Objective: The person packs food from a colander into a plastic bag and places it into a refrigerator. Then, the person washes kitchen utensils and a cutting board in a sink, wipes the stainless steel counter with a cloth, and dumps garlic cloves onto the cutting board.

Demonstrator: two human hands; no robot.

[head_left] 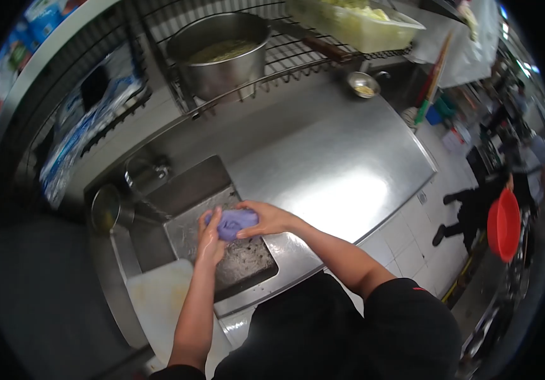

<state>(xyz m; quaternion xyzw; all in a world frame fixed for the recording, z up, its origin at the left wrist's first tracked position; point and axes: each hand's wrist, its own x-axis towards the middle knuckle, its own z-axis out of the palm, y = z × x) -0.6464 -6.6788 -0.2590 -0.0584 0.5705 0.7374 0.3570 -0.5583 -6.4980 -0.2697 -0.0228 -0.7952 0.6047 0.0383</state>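
Observation:
Both of my hands are over a steel sink (200, 174). Between them is a bunched-up purple cloth (236, 225). My left hand (209, 240) grips its left end, the thumb side facing up. My right hand (269, 219) has its fingers and thumb closed around the right end. Dark food scraps (247, 261) lie on the wet sink floor below. A faucet (161, 170) stands at the sink's back left, and a thin stream seems to fall beneath it. A stained white cutting board (158, 292) leans across the sink's front left, beside my left forearm.
Right of the sink runs a steel counter (323, 158), with a small metal bowl (363, 85) at its far end. On a wire rack above are a large pot (228, 73) and a pale tub (380, 35). At right, a person in black (475, 206) is near a red basin (504, 227).

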